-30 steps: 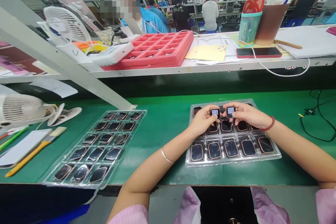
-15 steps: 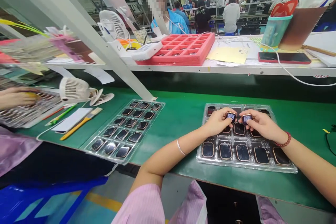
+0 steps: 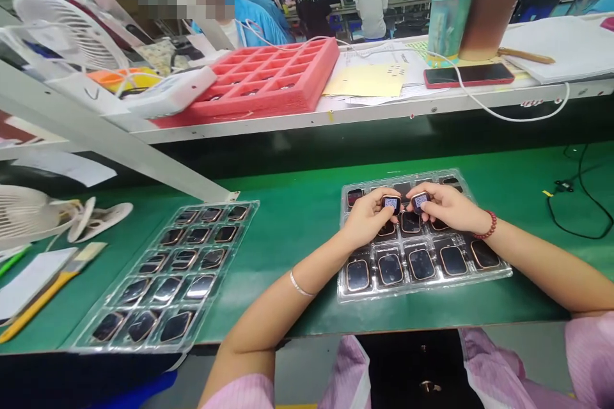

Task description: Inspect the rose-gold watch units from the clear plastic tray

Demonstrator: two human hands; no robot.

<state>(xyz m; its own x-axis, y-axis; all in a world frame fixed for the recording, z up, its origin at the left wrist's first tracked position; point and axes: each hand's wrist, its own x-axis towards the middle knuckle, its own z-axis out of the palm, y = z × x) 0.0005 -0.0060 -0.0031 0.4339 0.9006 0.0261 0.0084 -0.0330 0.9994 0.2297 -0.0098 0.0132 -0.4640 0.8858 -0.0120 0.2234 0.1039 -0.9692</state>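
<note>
Left hand: the left hand (image 3: 367,220) pinched a watch body (image 3: 391,204), lit code screen turned up for reading.
Right hand: the right hand (image 3: 448,208) gripped a second watch body (image 3: 421,200) likewise.
Location: both hovered above the clear tray (image 3: 499,276) on the green belt (image 3: 297,217).

left watch body (image 3: 392,203): lit screen up; right watch body (image 3: 421,200): same; both above tray (image 3: 499,275)

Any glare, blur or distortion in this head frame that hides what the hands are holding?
Head view: even overhead light. The left hand and right hand each hold a small watch body, sharp enough to show a code patch. Glare streaks the clear tray on the left. Wide-angle bending curves the shelf edge.
</note>
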